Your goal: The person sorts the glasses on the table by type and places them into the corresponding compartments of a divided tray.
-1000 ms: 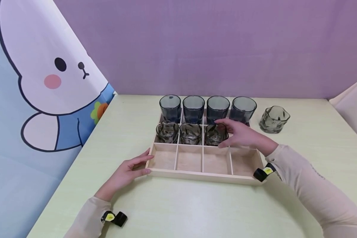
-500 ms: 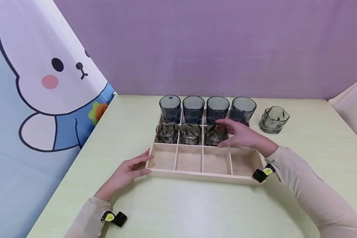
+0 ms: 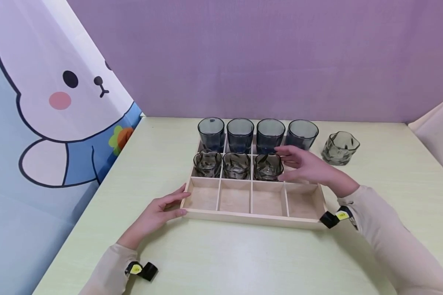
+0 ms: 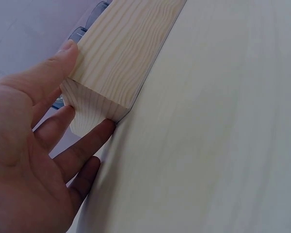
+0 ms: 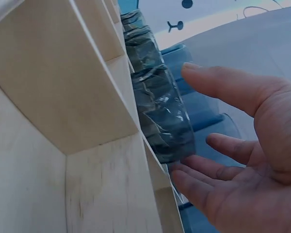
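My left hand rests against the near left corner of a divided wooden tray. In the left wrist view its fairly straight fingers and thumb touch the tray's outer walls. My right hand hovers over the tray's right side, fingers spread, just beside a short wavy-rimmed smoky glass. The right wrist view shows the thumb apart from this glass; whether a fingertip still touches it, I cannot tell. Two matching short glasses, a middle one and a left one, stand in the same row.
Several taller blue-grey tumblers fill the tray's back row; my right hand partly covers the rightmost. Another short wavy glass stands on the table right of the tray. The front compartments hold nothing. A purple cloth hangs behind.
My right hand has let go of the third short glass and drawn slightly to the right, its fingers opening. The glass stays in its compartment. My left hand has not moved.
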`<state>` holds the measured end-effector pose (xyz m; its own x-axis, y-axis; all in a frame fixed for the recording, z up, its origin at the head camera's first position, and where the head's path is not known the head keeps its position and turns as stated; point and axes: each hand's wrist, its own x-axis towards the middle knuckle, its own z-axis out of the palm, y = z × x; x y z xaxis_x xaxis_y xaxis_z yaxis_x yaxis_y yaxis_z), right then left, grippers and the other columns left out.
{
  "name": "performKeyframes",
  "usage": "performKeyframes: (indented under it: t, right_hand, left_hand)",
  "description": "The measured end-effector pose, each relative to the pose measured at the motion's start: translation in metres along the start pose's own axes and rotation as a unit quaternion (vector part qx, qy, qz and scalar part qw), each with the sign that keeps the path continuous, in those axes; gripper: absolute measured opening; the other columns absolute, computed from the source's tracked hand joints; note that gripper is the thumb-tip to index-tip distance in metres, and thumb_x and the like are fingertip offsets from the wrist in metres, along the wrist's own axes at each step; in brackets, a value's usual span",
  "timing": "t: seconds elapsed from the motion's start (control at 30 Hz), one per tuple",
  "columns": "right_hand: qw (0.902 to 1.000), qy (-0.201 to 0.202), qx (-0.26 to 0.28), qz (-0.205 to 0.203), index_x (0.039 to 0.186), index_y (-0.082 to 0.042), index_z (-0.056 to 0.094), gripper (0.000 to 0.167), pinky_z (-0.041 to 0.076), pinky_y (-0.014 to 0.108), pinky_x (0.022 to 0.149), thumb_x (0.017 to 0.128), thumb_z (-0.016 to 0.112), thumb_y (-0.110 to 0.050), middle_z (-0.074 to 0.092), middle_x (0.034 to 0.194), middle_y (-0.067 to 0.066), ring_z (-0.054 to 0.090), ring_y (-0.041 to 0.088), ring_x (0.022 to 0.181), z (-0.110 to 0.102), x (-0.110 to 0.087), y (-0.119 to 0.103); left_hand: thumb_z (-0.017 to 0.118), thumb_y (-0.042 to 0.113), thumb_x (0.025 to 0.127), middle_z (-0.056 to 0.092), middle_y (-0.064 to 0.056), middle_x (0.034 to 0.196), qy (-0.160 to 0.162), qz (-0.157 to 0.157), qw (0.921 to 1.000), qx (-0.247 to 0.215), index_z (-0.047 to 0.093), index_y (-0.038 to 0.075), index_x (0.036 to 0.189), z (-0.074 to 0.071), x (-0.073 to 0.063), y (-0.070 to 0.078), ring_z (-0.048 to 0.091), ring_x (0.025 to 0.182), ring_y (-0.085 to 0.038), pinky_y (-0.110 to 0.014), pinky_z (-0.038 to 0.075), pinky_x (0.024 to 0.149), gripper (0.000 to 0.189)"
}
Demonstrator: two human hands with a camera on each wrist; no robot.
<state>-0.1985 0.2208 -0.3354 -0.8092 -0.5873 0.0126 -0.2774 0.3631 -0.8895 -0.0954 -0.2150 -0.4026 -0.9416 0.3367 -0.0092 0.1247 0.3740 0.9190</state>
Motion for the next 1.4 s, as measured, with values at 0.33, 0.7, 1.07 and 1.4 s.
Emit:
performKeyframes:
  t: [0.33, 0.7, 1.07, 1.4]
  right_hand:
    - [0.9997, 0.026, 0.005, -0.003, 0.148, 0.011, 0.03, 0.079, 0.036, 0.04, 0.112, 0.084, 0.076, 0.002, 0.041, 0.145, 0.033, 0.04, 0.047, 0.134, -0.014, -0.024, 0.005]
    - [0.9982, 0.059, 0.01, 0.0, 0.146, 0.009, 0.034, 0.075, 0.042, 0.012, 0.098, 0.084, 0.075, 0.004, 0.044, 0.143, 0.03, 0.048, 0.033, 0.129, -0.025, -0.042, 0.01]
    - [0.9954, 0.09, -0.014, 0.029, 0.147, 0.006, 0.034, 0.075, 0.044, 0.011, 0.094, 0.085, 0.076, 0.0, 0.046, 0.143, 0.03, 0.052, 0.019, 0.126, -0.038, -0.058, 0.021]
    - [0.9911, 0.128, -0.011, 0.035, 0.146, -0.003, 0.039, 0.068, 0.045, 0.009, 0.09, 0.087, 0.074, 0.001, 0.055, 0.13, -0.011, 0.052, -0.006, 0.113, -0.05, -0.07, 0.028]
  left_hand:
    - [0.074, 0.011, 0.09, 0.033, -0.012, 0.158, 0.002, 0.007, 1.0, -0.001, 0.061, 0.005, 0.136, 0.0, 0.0, 0.0, 0.036, 0.141, -0.035, -0.012, 0.035, 0.103, 0.049]
    - [0.073, 0.009, 0.09, 0.032, -0.013, 0.158, 0.002, 0.007, 1.0, -0.002, 0.06, 0.004, 0.137, 0.0, 0.0, 0.0, 0.038, 0.139, -0.037, -0.015, 0.036, 0.103, 0.049]
    - [0.072, 0.01, 0.091, 0.032, -0.014, 0.158, 0.001, 0.007, 1.0, 0.001, 0.06, 0.004, 0.137, 0.0, -0.001, 0.0, 0.039, 0.138, -0.037, -0.039, 0.037, 0.11, 0.048]
    - [0.073, 0.012, 0.09, 0.032, -0.01, 0.158, 0.0, -0.001, 1.0, 0.0, 0.06, 0.007, 0.138, 0.0, 0.0, 0.001, 0.036, 0.141, -0.035, -0.031, 0.035, 0.11, 0.049]
